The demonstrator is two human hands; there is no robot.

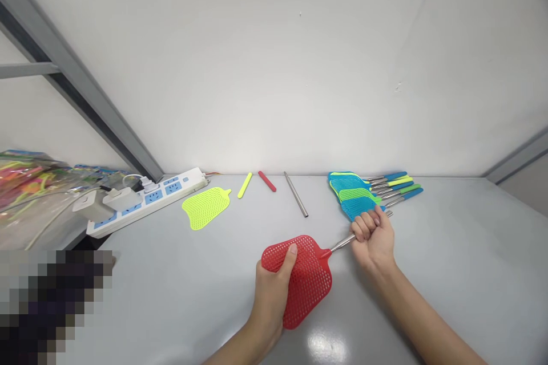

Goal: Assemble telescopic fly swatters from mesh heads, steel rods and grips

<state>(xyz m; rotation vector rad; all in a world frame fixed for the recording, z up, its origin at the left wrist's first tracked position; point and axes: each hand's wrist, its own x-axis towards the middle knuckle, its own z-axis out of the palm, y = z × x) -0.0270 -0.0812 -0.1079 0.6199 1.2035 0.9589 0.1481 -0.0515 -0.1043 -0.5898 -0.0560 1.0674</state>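
Observation:
My left hand [274,285] grips the red perforated fly swatter head [306,279], thumb lying across its upper face. A metal telescopic rod [342,243] joins the head's narrow neck. My right hand [373,236] is wrapped round that rod, and the rod's bare end sticks out past the fist. Beyond the hands lie a loose yellow swatter head [208,207], a yellow handle grip [245,185], a red handle grip [268,181] and a loose metal rod [296,194]. Just past my right hand is a pile of assembled fly swatters [357,194] with blue, yellow and green grips.
A white power strip [149,205] with plugged-in adapters runs along the table's left side. Clear plastic bags with colourful contents [29,188] lie farther left. The grey table [462,262] meets a white wall at the back. A pixelated patch covers the lower left corner.

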